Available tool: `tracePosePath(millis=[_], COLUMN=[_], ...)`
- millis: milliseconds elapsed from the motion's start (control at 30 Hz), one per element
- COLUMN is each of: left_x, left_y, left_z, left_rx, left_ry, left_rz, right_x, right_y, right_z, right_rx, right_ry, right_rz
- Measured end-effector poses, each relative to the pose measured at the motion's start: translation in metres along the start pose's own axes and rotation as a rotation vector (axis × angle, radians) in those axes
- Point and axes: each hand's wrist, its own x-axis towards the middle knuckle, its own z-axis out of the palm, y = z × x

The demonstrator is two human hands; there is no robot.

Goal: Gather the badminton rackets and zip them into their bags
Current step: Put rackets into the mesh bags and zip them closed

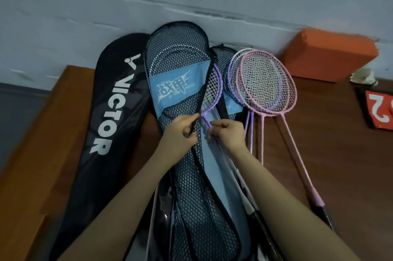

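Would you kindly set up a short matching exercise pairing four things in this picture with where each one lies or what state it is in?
Things:
1. black Victor bag
2. blue mesh bag
3. pink rackets
4. orange block

Places or states:
A. lying loose on the table, right of the bags
B. against the wall at far right
C. farthest left, closed
D. in the middle, its zip edge gripped by the left hand

Pairs: 1-C, 2-D, 3-A, 4-B

Bare table (pixel 319 133) right of pink rackets (pixel 269 82)
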Motion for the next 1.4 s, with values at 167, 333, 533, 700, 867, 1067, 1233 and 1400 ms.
tracePosePath(millis=[167, 333, 533, 700, 867, 1067, 1233, 1400], left_x=[-0.013, -0.018, -0.032, -0.055, -0.092, -0.135, -0.15, -0.143], left_y=[-0.021, -0.025, -0.025, -0.018, -0.006, 0.002, 0.008, 0.008], left_z=[-0.002, 0.006, 0.026, 0.055, 0.086, 0.115, 0.127, 0.129], left_rx=[0.103, 0.047, 0.107, 0.282, 0.388, 0.439, 0.399, 0.351], left_ry=[0.122, 0.096, 0.056, -0.06, -0.043, -0.057, 0.007, 0.012], left_rz=[-0.009, 0.077, 0.113, 0.116, 0.079, -0.127, -0.197, -0.268], right_x=[0.013, 0.007, -0.035, -0.084, -0.112, -0.124, -0.121, -0.128], right_y=[-0.001, 0.006, 0.03, 0.06, 0.083, 0.109, 0.108, 0.112], right_z=[0.012, 0.004, -0.037, -0.081, -0.117, -0.142, -0.143, -0.136], right_rx=[-0.26, -0.428, -0.637, -0.731, -0.755, -0.711, -0.585, -0.509], right_ry=[0.008, -0.098, -0.064, 0.003, -0.028, -0.14, -0.237, -0.256], right_rz=[-0.158, -0.23, -0.353, -0.384, -0.306, -0.281, -0.271, -0.248])
